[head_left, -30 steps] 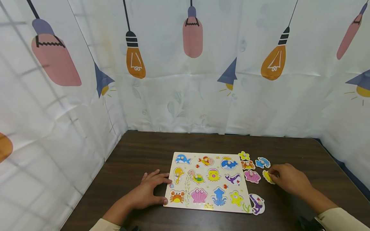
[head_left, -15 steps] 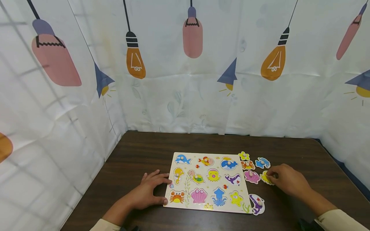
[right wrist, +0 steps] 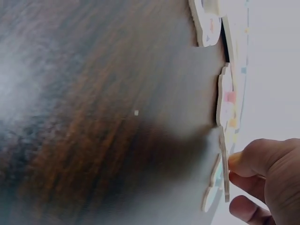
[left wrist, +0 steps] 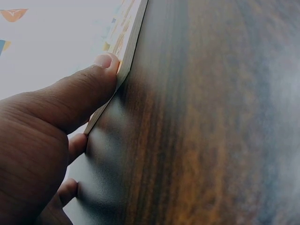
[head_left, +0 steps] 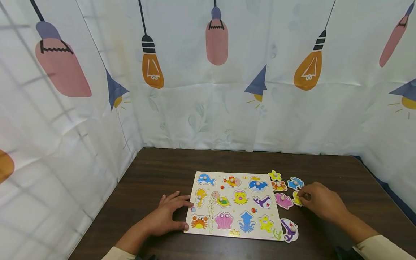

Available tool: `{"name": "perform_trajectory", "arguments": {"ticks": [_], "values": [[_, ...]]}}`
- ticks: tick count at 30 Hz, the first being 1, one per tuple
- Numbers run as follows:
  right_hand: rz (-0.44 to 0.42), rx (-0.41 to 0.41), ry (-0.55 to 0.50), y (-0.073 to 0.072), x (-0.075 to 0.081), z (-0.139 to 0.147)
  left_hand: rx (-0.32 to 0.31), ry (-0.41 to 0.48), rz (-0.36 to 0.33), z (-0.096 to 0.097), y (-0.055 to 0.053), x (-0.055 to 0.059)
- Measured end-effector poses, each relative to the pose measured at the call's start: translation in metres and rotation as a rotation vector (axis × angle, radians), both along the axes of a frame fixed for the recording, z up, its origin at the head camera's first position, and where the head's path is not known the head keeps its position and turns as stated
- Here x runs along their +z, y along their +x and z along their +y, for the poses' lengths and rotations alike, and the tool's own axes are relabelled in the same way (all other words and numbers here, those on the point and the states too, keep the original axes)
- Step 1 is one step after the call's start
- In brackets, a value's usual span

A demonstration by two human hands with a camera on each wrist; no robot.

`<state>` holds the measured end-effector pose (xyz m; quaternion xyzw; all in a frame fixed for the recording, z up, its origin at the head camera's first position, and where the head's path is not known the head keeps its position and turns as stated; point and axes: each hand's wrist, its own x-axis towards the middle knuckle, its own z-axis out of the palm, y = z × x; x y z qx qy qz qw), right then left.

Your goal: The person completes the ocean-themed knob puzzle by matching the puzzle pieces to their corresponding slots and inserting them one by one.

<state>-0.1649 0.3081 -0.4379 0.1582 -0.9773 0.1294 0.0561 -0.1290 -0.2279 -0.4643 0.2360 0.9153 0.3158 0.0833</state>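
Observation:
A wooden sea-animal puzzle board (head_left: 214, 207) lies on the dark wood table. My left hand (head_left: 169, 215) rests at its left side, thumb (left wrist: 105, 63) on the front corner and fingertips against the edge. To the board's right, my right hand (head_left: 321, 200) pinches a yellow puzzle piece (head_left: 295, 199), partly hidden by the fingers. The right wrist view has this piece (right wrist: 225, 164) edge-on beside the thumb. Close around it lie a pink shell piece (head_left: 284, 200), a blue piece (head_left: 295, 183) and an orange crab piece (head_left: 279, 186).
A yellow star piece (head_left: 274, 175) lies by the board's far right corner. The purple whale piece (head_left: 290, 230) touches the board near its front right corner. Several knobbed pieces sit in the board's upper recesses. A printed white curtain (head_left: 195, 108) hangs behind the table (head_left: 169, 159).
My right hand has slid the yellow piece a little leftward and away, up beside the pink shell piece. My left hand and the board stay in place.

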Motion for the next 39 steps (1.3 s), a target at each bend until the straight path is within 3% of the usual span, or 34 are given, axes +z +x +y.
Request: {"name": "perform_trajectory", "arguments": {"ticks": [11,25,39], "values": [[0.036,0.019,-0.016,0.002,0.012,-0.008,0.000,0.002,0.000,0.000,0.000,0.000],[0.089,0.065,-0.069,0.002,0.012,-0.033,0.005,-0.008,-0.006,0.000,-0.001,0.000],[0.035,0.070,-0.122,0.000,0.009,-0.054,0.002,-0.005,0.000,0.001,0.000,0.001]]}}
